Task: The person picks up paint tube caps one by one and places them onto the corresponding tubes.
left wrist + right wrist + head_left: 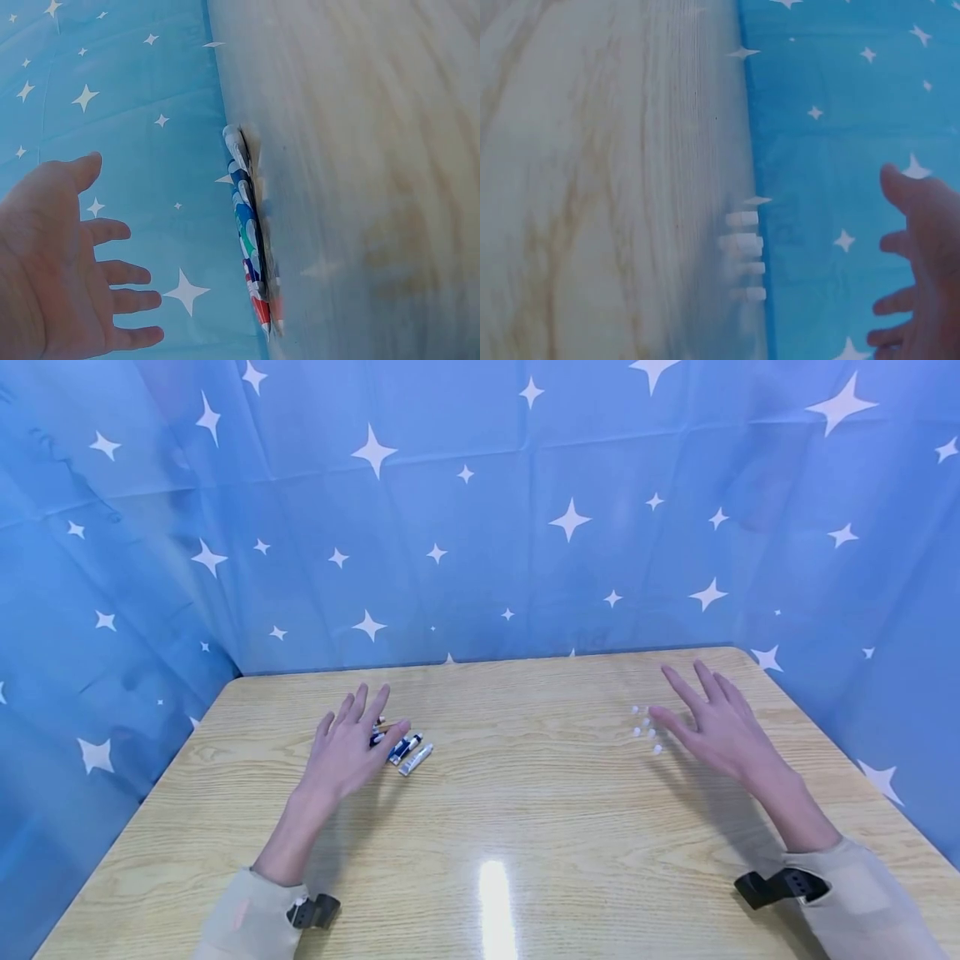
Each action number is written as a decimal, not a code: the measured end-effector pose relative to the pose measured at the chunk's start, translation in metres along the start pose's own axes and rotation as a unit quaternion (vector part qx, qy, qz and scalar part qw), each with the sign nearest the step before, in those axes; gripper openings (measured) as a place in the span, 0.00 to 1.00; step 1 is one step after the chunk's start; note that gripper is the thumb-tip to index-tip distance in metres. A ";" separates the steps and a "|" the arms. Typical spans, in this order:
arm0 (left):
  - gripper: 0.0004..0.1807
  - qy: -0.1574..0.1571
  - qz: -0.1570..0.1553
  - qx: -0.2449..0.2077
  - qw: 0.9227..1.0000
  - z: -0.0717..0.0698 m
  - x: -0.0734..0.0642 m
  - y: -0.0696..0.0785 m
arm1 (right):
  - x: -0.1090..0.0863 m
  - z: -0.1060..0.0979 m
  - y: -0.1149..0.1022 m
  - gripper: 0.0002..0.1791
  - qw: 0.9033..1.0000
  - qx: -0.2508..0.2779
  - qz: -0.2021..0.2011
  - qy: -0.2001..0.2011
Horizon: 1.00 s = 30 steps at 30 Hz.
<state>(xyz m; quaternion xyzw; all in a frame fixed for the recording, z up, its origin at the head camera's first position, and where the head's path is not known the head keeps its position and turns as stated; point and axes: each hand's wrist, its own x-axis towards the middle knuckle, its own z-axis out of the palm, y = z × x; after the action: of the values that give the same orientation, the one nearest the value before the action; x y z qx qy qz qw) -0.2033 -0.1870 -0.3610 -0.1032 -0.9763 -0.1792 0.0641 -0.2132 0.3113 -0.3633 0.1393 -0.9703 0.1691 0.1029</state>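
My left hand [347,750] hovers over the left part of the table with its fingers spread and nothing in its grasp. Below and beside it lie several small tubes [416,760], like paint tubes, partly hidden by the hand. In the left wrist view the tubes [246,217] form a row with white, blue, green and red parts. My right hand [712,727] is held above the right side, fingers apart and holding nothing. Close to its thumb are several small white caps [657,749]. The right wrist view shows these white caps [742,242] as short cylinders in a line.
The light wooden table [525,793] has rounded far corners. A blue curtain with white stars [480,527] hangs behind it and along both sides. A bright light reflection [497,906] shows near the front middle. Each sleeve carries a black wrist device [783,887].
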 end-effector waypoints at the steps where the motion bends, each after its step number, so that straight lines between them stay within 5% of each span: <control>1: 0.42 0.002 0.002 -0.002 1.000 0.000 0.000 0.000 | 0.000 0.000 0.001 0.40 1.000 0.004 0.000 0.001; 30: 0.37 0.007 0.001 -0.106 0.994 0.008 0.001 0.000 | -0.004 0.009 0.015 0.35 0.995 0.103 0.000 0.008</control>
<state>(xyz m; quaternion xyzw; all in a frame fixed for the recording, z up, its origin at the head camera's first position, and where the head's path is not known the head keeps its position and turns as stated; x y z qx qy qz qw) -0.2047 -0.1838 -0.3677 -0.1089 -0.9514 -0.2820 0.0594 -0.2152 0.3225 -0.3773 0.1478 -0.9468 0.2694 0.0954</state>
